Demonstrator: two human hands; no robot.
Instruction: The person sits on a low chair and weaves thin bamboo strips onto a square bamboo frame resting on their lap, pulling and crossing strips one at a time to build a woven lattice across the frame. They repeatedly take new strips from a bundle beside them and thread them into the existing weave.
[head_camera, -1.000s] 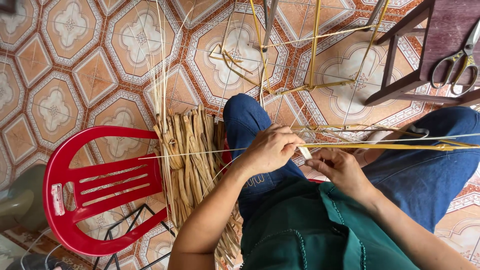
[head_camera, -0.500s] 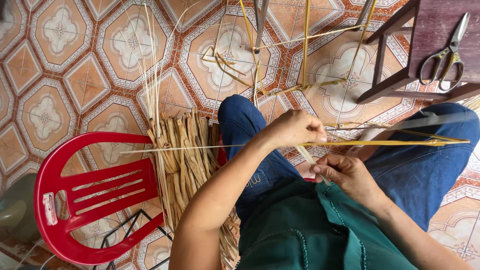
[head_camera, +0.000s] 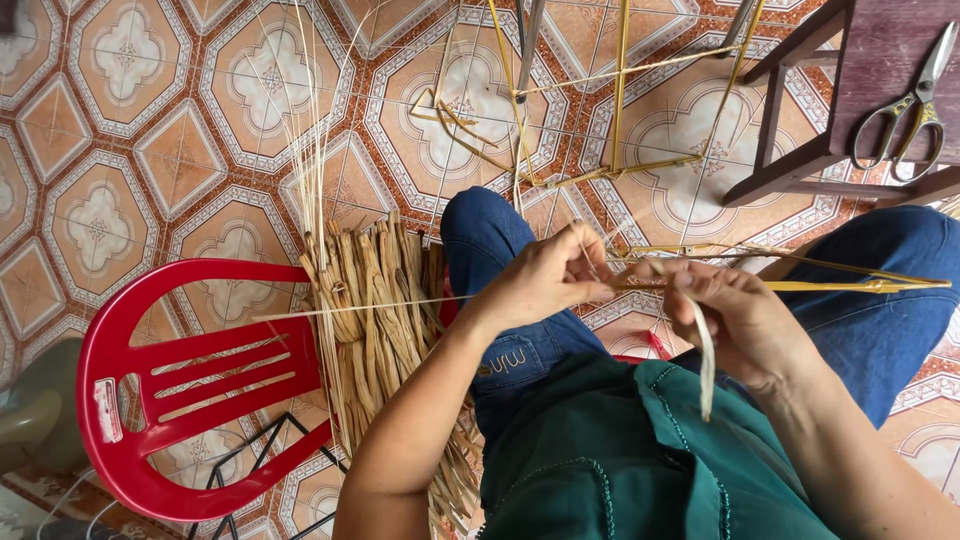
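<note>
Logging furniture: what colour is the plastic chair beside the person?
Red chair, seen in the head view.

I count one red plastic chair (head_camera: 190, 385), one pair of scissors (head_camera: 908, 105), one dark wooden stool (head_camera: 880, 60), one bundle of dried strips (head_camera: 375, 320), and perhaps five bamboo frame sticks (head_camera: 620, 90).
</note>
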